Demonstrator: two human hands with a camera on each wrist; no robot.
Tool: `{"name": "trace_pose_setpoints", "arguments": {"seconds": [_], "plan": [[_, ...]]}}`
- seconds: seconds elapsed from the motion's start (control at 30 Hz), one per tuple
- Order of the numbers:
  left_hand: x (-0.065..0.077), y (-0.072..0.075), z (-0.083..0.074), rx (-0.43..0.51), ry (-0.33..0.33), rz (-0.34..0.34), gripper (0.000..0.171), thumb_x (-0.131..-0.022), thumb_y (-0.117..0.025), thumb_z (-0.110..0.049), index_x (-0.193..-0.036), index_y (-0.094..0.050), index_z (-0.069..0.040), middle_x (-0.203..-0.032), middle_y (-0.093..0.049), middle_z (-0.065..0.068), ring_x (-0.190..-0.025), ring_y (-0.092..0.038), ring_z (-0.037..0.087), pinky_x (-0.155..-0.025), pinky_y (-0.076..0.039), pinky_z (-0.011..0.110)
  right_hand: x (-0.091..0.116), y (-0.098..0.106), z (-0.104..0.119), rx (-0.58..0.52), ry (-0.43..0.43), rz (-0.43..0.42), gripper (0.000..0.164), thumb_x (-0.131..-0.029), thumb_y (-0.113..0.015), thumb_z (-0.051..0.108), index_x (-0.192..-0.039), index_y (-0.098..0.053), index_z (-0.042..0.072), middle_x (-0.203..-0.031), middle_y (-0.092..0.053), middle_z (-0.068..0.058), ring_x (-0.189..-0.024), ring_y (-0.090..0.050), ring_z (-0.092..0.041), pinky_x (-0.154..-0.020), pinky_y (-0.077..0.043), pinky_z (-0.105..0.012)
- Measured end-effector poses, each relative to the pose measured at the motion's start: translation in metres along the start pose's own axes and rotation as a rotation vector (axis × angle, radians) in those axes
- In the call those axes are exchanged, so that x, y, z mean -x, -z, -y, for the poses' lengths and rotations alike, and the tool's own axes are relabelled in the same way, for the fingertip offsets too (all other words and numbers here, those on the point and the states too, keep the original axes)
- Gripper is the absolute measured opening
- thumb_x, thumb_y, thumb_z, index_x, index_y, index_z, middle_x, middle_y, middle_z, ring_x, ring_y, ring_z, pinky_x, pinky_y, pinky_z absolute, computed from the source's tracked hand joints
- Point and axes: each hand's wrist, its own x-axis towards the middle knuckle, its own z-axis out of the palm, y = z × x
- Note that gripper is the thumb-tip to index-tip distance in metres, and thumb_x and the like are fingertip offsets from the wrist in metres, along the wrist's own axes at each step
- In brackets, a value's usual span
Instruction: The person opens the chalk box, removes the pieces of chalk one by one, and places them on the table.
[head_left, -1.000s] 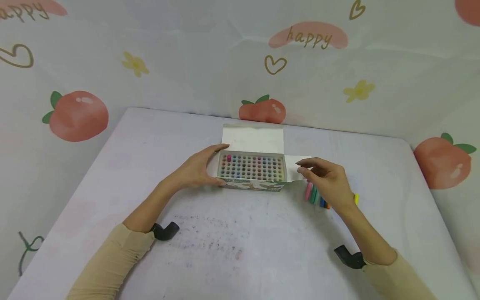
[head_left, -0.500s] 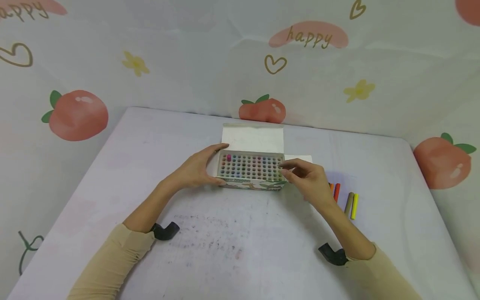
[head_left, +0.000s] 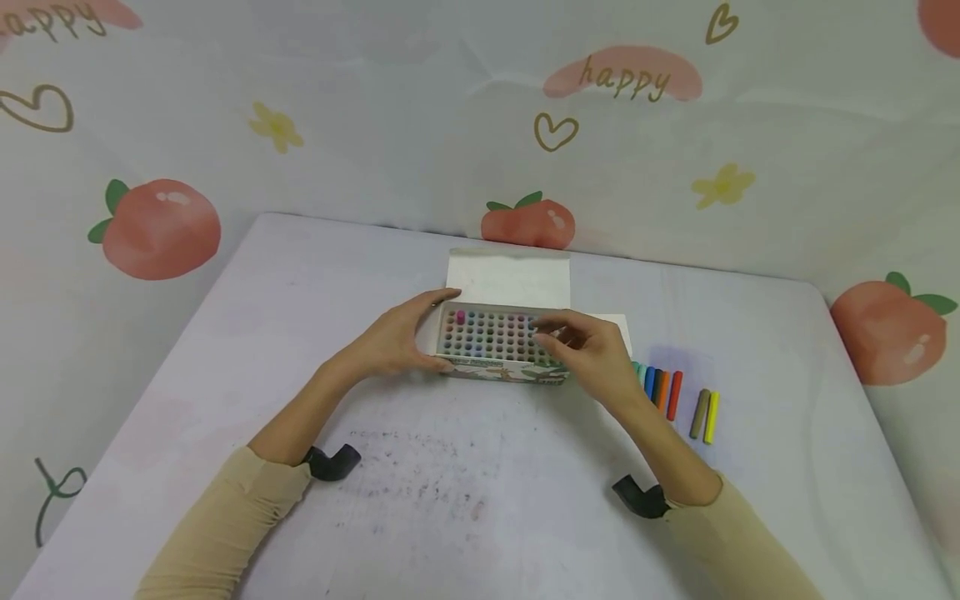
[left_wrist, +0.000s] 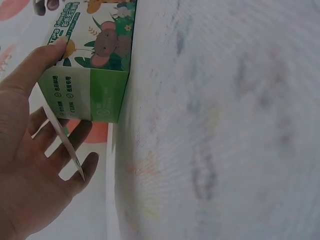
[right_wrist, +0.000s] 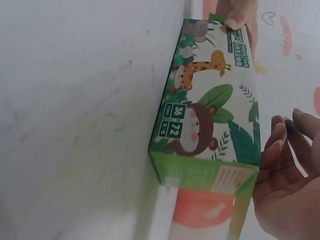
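A chalk box (head_left: 506, 371) with printed animals stands in the middle of the table, its lid raised. Rows of colour-stained holes fill its top, and one magenta chalk stick (head_left: 461, 317) stands up at the back left. My left hand (head_left: 390, 340) holds the box's left end, thumb on the front face and fingers toward the back. Over the right part of the holes hovers my right hand (head_left: 592, 354), its fingers loosely bent. No chalk shows between its fingertips in the head view; in the right wrist view the hand (right_wrist: 287, 185) is beside the box, one fingertip dark.
Several chalk sticks lie right of the box, among them a red stick (head_left: 675, 395), a brown stick (head_left: 700, 413) and a yellow stick (head_left: 712, 417). A white side flap (head_left: 618, 325) sticks out at the box's right. The white tabletop (head_left: 420, 517) has chalk smudges.
My right hand has moved left from beside the side flap to over the box's right holes, uncovering more chalk sticks on the table. The left hand and box stay in place.
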Motion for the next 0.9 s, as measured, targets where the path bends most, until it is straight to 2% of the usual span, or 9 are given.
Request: {"name": "trace_pose_setpoints", "arguments": {"seconds": [0.3, 0.63, 0.9], "plan": [[0.000, -0.001, -0.001, -0.005, 0.013, 0.001, 0.109, -0.068, -0.092, -0.036, -0.156, -0.029, -0.025, -0.152, -0.041, 0.008, -0.139, -0.039, 0.028, -0.110, -0.033, 0.052, -0.013, -0.011, 0.005, 0.037, 0.023, 0.007, 0.019, -0.092, -0.073, 0.018, -0.109, -0.075, 0.012, -0.091, -0.070, -0.002, -0.063, -0.055, -0.021, -0.053, -0.042, -0.025], [-0.001, -0.001, -0.001, -0.011, 0.010, 0.005, 0.108, -0.068, -0.092, -0.037, -0.156, -0.029, -0.026, -0.152, -0.041, 0.008, -0.135, -0.041, 0.028, -0.108, -0.035, 0.052, -0.022, -0.022, 0.009, 0.066, 0.003, 0.042, 0.019, -0.093, -0.072, 0.016, -0.111, -0.073, 0.011, -0.095, -0.070, -0.001, -0.070, -0.062, -0.019, -0.057, -0.048, -0.028], [0.000, 0.000, 0.000, -0.016, 0.006, 0.001, 0.109, -0.068, -0.092, -0.037, -0.156, -0.029, -0.025, -0.151, -0.042, 0.008, -0.133, -0.044, 0.027, -0.106, -0.037, 0.051, -0.035, -0.035, 0.011, 0.100, -0.024, 0.088, 0.023, -0.092, -0.073, 0.017, -0.114, -0.072, 0.011, -0.096, -0.071, 0.001, -0.080, -0.061, -0.017, -0.064, -0.050, -0.031]]}}
